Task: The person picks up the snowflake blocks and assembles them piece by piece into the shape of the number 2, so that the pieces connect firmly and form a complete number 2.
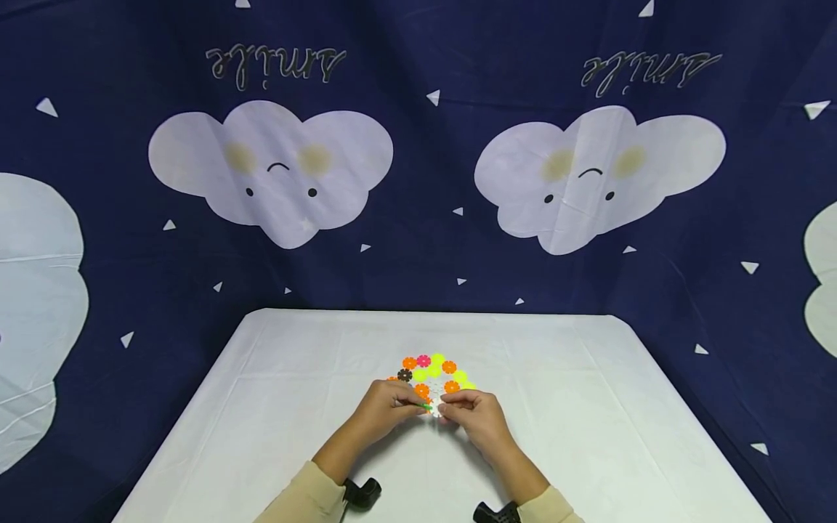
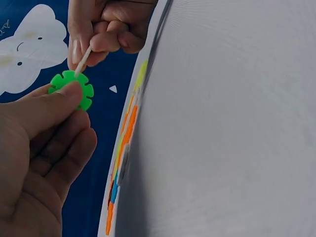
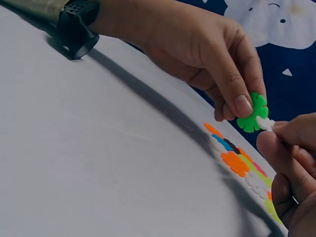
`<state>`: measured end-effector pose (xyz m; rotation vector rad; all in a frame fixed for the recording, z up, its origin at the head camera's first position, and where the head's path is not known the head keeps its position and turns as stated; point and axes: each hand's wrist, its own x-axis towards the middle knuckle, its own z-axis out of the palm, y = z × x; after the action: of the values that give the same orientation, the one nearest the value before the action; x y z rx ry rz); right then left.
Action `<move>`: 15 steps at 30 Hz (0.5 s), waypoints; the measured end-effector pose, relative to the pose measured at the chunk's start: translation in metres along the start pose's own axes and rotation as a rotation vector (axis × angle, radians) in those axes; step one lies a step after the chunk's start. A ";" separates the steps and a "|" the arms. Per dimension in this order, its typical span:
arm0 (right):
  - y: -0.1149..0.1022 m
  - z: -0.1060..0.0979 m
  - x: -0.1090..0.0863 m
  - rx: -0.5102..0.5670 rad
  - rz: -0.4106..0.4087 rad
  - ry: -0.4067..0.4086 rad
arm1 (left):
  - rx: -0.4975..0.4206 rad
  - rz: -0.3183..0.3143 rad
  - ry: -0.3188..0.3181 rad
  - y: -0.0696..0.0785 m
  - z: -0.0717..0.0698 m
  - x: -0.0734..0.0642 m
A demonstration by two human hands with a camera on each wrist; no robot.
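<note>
My left hand (image 1: pixel 387 408) pinches a green notched snowflake disc (image 2: pixel 64 79) between thumb and fingers. Opposite it, my right hand (image 1: pixel 480 420) pinches a white snowflake disc (image 3: pixel 265 123), seen edge-on in the left wrist view. The two discs meet at their rims, with the white one crossing the green one at an angle. How deep the slots sit in each other cannot be made out. Both hands are raised slightly above the table, as the wrist views show.
Beyond the hands, several loose snowflake discs lie flat on the white table (image 1: pixel 294 407): orange (image 1: pixel 449 367), pink (image 1: pixel 423 361), yellow (image 1: pixel 437 359), black (image 1: pixel 405 375), plus white and blue ones. A dark blue curtain (image 1: pixel 431 167) with cloud prints hangs behind the table.
</note>
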<state>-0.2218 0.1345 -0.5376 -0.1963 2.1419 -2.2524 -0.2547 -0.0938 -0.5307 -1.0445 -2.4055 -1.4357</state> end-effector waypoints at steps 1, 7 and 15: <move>0.000 0.001 -0.001 -0.003 0.002 0.000 | 0.013 0.025 0.005 0.000 0.000 0.000; 0.001 0.005 -0.001 0.016 0.026 0.022 | 0.035 0.120 0.050 0.001 0.004 -0.002; 0.001 0.004 -0.002 0.074 0.002 0.017 | 0.003 0.058 0.092 0.001 0.007 -0.004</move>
<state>-0.2192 0.1307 -0.5391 -0.1736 2.0613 -2.3349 -0.2495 -0.0898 -0.5353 -1.0157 -2.2942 -1.4276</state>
